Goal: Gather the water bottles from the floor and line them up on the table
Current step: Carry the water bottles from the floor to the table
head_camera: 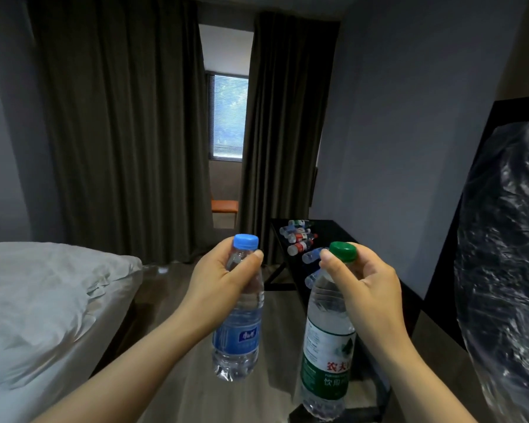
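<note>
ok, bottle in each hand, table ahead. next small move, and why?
Probably carry both forward to the black table: the left hand holds the blue-capped bottle and the right hand the green-capped bottle by their necks, and other bottles sit there.

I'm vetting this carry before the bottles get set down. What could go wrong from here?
1. The left hand pinches the blue-capped bottle and the right hand the green-capped bottle just below the caps, so the bodies hang free; either might swing or slip.
2. The bottles on the table lie on their sides on the black table; they could roll or get knocked when new ones land.
3. With both hands occupied, nothing is free to steady them.
</note>
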Demonstrator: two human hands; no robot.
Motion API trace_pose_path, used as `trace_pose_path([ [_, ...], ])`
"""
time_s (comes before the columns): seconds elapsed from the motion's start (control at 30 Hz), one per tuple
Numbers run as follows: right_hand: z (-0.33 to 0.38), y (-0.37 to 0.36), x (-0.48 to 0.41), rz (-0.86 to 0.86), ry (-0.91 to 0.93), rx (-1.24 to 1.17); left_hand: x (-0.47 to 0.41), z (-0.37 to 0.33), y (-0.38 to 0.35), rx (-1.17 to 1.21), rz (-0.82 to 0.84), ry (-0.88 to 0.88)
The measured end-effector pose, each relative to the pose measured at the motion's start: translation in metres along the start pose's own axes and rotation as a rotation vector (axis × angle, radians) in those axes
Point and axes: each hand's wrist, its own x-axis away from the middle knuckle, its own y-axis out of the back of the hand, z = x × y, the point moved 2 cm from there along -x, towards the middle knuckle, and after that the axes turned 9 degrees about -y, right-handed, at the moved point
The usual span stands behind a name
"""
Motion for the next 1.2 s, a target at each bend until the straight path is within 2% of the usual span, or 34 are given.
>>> trace_pose_path([
  [0.43,-0.097,-0.103,-0.138,-0.139,-0.12,0.103,-0.16,0.174,-0.002,0.137,0.136,0.054],
  [0.93,-0.245,-0.142,-0.316,-0.235,-0.192,0.054,-0.33,0.336,-0.073,0.144,0.206,0.066],
  [1.2,-0.312,-0.164,-0.394,-0.309,-0.218,0.159,-0.412,0.421,-0.112,0.202,0.304,0.089],
])
